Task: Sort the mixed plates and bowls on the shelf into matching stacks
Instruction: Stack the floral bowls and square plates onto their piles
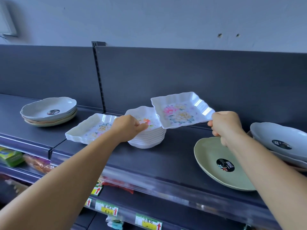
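Head view: right hand (224, 125) pinches white floral plate (180, 111).

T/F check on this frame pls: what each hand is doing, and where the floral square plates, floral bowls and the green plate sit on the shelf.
1. The right hand pinches a corner of a floral square plate held in the air above the shelf. True.
2. The left hand is on the stack of floral bowls. True.
3. The lifted plate is plain green. False: it is white with flowers; the green plate lies on the shelf below the right arm.
4. The stack of floral square plates stands right of the bowls. False: it stands left of them.
5. The far-left stack of round plates has a grey plate on top. True.
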`<state>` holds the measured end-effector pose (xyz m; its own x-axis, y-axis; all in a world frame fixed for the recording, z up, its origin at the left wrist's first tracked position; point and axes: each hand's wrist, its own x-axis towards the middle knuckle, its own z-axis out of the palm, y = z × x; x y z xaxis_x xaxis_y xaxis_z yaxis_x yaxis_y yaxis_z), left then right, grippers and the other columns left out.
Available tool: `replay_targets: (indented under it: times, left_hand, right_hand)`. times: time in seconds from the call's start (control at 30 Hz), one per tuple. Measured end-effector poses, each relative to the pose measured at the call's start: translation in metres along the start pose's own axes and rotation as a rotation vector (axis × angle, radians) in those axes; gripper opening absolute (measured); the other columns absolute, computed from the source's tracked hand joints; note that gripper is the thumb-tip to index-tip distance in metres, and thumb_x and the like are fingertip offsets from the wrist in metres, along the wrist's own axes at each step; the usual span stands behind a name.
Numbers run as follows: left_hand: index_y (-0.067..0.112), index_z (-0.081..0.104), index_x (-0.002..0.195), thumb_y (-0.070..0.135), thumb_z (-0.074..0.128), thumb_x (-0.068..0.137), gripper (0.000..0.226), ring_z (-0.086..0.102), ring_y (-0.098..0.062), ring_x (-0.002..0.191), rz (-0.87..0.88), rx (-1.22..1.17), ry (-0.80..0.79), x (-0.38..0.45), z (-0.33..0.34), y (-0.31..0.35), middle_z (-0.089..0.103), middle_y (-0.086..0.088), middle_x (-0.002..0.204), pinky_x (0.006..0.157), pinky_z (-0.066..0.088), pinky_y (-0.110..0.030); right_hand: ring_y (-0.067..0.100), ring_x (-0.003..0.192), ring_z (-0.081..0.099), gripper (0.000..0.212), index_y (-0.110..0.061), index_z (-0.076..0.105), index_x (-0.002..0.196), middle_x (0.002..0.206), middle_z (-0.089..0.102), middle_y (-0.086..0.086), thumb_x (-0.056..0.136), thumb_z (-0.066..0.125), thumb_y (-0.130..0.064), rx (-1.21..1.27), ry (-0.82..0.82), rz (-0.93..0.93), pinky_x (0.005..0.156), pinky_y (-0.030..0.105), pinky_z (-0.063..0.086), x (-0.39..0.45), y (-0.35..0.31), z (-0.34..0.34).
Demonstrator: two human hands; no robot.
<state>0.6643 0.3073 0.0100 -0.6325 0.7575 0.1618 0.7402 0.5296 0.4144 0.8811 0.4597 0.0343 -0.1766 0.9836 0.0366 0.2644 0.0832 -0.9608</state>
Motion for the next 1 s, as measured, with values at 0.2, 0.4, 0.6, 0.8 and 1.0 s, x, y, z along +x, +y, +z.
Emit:
replay_targets:
  times: [0.2, 0.4, 0.6, 0.8, 1.0]
  left_hand:
    - [0.002, 0.067, 0.087, 0.044, 0.041, 0.096, 0.051, 0.06, -0.013, 0.063, -0.081, -0.583, 0.087, -0.018, -0.02, 0.016, 0.069, 0.005, 0.078, 0.075, 0.051, -0.03]
    - [0.011, 0.052, 0.079, 0.023, 0.044, 0.093, 0.02, 0.048, -0.001, 0.029, -0.134, -0.556, 0.14, -0.029, -0.049, -0.01, 0.054, -0.014, 0.069, 0.041, 0.034, -0.014]
    - [0.01, 0.048, 0.064, 0.011, 0.043, 0.097, 0.034, 0.053, -0.016, 0.049, -0.217, -0.43, 0.242, -0.018, -0.08, -0.082, 0.053, -0.004, 0.058, 0.049, 0.044, -0.02]
    - [0.016, 0.041, 0.057, 0.006, 0.039, 0.095, 0.04, 0.048, -0.027, 0.062, -0.226, -0.241, 0.234, 0.005, -0.1, -0.163, 0.044, 0.0, 0.058, 0.049, 0.036, -0.019]
    - [0.02, 0.04, 0.057, 0.007, 0.04, 0.095, 0.04, 0.046, -0.027, 0.077, -0.194, -0.166, 0.119, 0.025, -0.096, -0.212, 0.042, 0.003, 0.061, 0.05, 0.032, -0.016]
  right_hand:
    - [0.02, 0.05, 0.029, 0.023, -0.006, 0.054, 0.074, 0.065, 0.056, 0.003, 0.086, 0.035, -0.003, -0.006, -0.111, -0.006, 0.05, 0.026, 0.028, -0.01, -0.015, 0.022]
    - [0.019, 0.053, 0.037, 0.024, -0.005, 0.055, 0.072, 0.065, 0.057, 0.005, 0.085, 0.035, -0.002, 0.005, -0.263, -0.064, 0.048, 0.027, 0.033, -0.034, -0.04, 0.073]
    - [0.019, 0.054, 0.041, 0.019, -0.007, 0.051, 0.071, 0.067, 0.06, 0.005, 0.083, 0.037, -0.002, -0.117, -0.435, -0.122, 0.048, 0.027, 0.037, -0.063, -0.067, 0.139]
    - [0.022, 0.057, 0.04, 0.015, -0.005, 0.053, 0.077, 0.067, 0.066, -0.001, 0.081, 0.041, -0.012, -0.314, -0.531, -0.14, 0.06, 0.034, 0.035, -0.093, -0.076, 0.201]
    - [0.02, 0.044, 0.04, 0.021, -0.006, 0.049, 0.07, 0.066, 0.061, 0.005, 0.089, 0.041, -0.012, -0.613, -0.503, -0.145, 0.049, 0.023, 0.032, -0.128, -0.073, 0.237]
